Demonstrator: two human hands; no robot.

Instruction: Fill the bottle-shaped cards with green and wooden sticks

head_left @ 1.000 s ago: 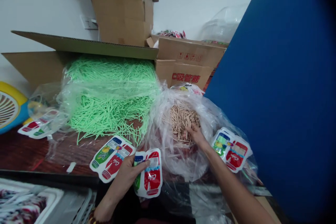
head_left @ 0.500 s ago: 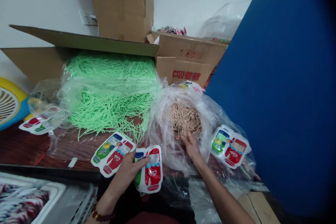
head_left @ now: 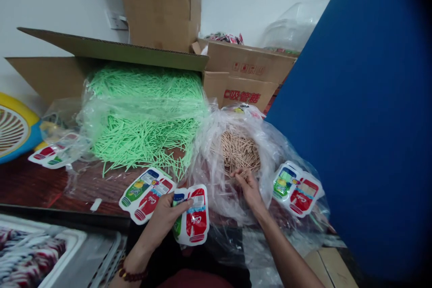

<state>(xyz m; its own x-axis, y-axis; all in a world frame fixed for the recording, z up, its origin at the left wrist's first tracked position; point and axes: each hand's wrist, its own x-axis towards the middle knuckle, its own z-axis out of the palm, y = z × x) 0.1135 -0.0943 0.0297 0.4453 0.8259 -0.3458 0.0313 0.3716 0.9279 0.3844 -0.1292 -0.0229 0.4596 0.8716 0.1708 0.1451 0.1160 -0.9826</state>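
Observation:
My left hand [head_left: 165,216] grips a white-edged printed pouch [head_left: 196,218] with a red cola bottle picture, the thumb lying across its front. A like pouch [head_left: 145,195] with green and red bottles lies on the table just left of it. My right hand [head_left: 248,188] is closed in a pinch at the near edge of a heap of thin brown sticks [head_left: 241,150]. A few sticks seem to be between its fingertips. The heap lies in an opened clear plastic bag [head_left: 209,180]. Another pouch [head_left: 297,189] rests on plastic to the right.
Bright green thin sticks [head_left: 145,135] spill from a bagged carton [head_left: 111,56] at the left. Behind stands a carton with red lettering [head_left: 241,96]. A blue panel [head_left: 351,99] blocks the right side. A white tray [head_left: 72,238] sits lower left, near a yellow-blue fan [head_left: 20,130].
My right hand's fingers have drawn together and shifted slightly right at the edge of the brown sticks. My left hand keeps hold of the pouch. The whole view has shifted slightly.

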